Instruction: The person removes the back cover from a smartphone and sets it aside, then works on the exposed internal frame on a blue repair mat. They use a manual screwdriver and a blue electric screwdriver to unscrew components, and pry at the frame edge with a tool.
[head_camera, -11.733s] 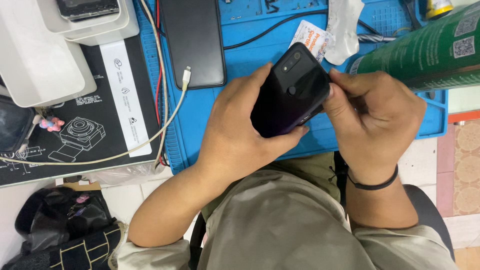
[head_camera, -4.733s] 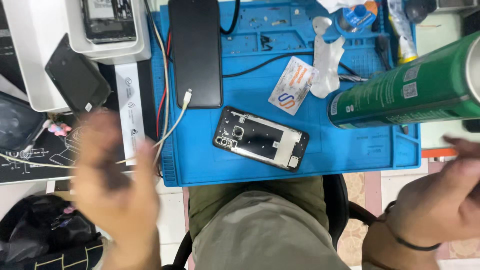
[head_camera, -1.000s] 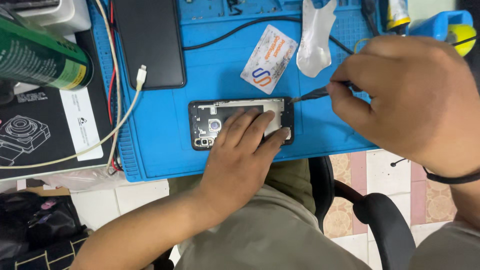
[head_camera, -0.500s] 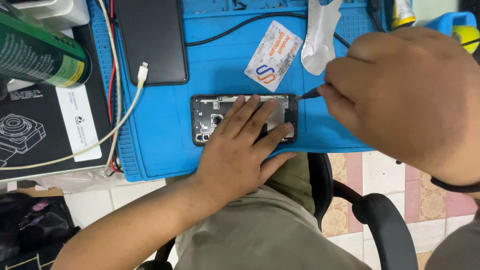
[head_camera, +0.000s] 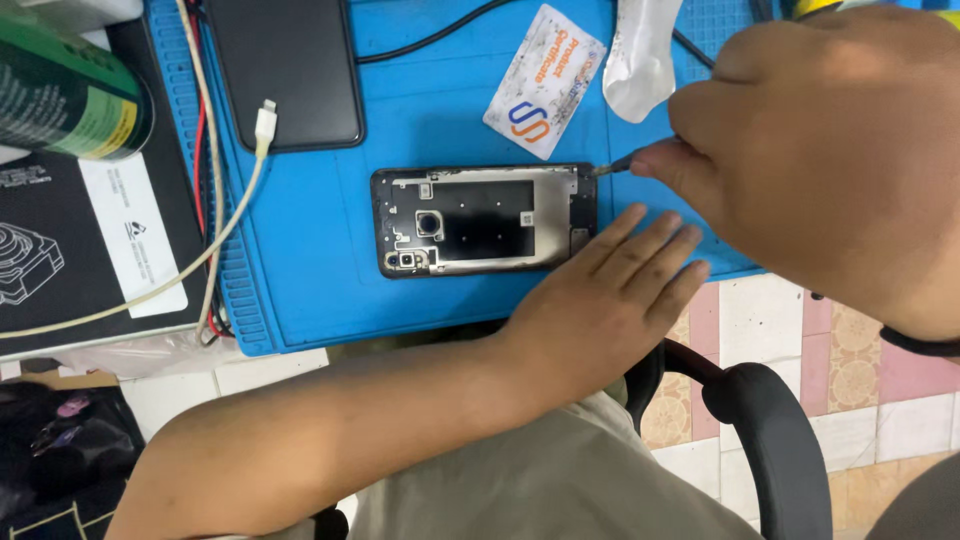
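Lying flat near the middle of the blue work mat (head_camera: 300, 300), back cover off and inner frame exposed: an opened phone (head_camera: 483, 220), camera end pointing left. Likely light, thin and stiff, yet fragile where bare parts and small screws show — best held by the long edges or pressed flat against the mat, not by the exposed middle. Slick metal frame, probably, so apt to slide unless pinned. Left hand (head_camera: 600, 300) spread open and flat, fingers extended, resting on the mat just right of the phone's right end, gripping nothing; fingertips close to that end, though actual contact cannot be told. Right hand (head_camera: 830, 150) closed in a pinch around a thin dark tool (head_camera: 618, 164), tip set at the phone's upper right corner. Nearby — a printed card (head_camera: 545, 80), a dark tablet-like slab (head_camera: 290, 70) and a white cable (head_camera: 235, 225).
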